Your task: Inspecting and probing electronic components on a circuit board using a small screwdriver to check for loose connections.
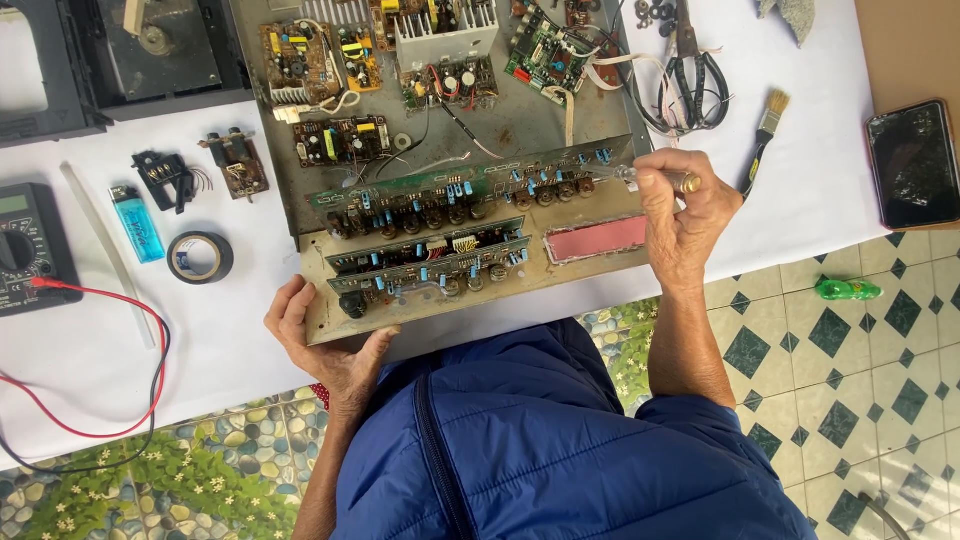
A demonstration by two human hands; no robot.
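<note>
Seen from above, looking down over my blue padded jacket (560,440). My left hand (325,345) has its grip clenched on the near left corner of an opened metal amplifier chassis (500,120), the fingers curled over the worn front panel (420,300) and the thumb lying along its lower edge. My right hand (685,215) has its grip closed around a screwdriver (655,180) with a clear, amber-tipped handle; the shaft points left, and its tip sits at the right end of a long green circuit board (470,190) lined with blue parts and dark knobs. Just below that hand is a pink rectangular window (597,238) in the front panel.

The chassis rests on a desk (230,320) covered in white, its front edge hanging slightly over the near side. Inside it, farther from me, lie several smaller circuit boards and a finned heat sink (445,30). To the left on the desk are a roll of black tape (200,257), a blue lighter (136,222), and a multimeter (30,245) with red and black leads trailing toward me. To the right are scissors (695,75), a small paintbrush (765,135) and a dark phone (915,163). A green bottle (847,289) lies on the tiled floor.
</note>
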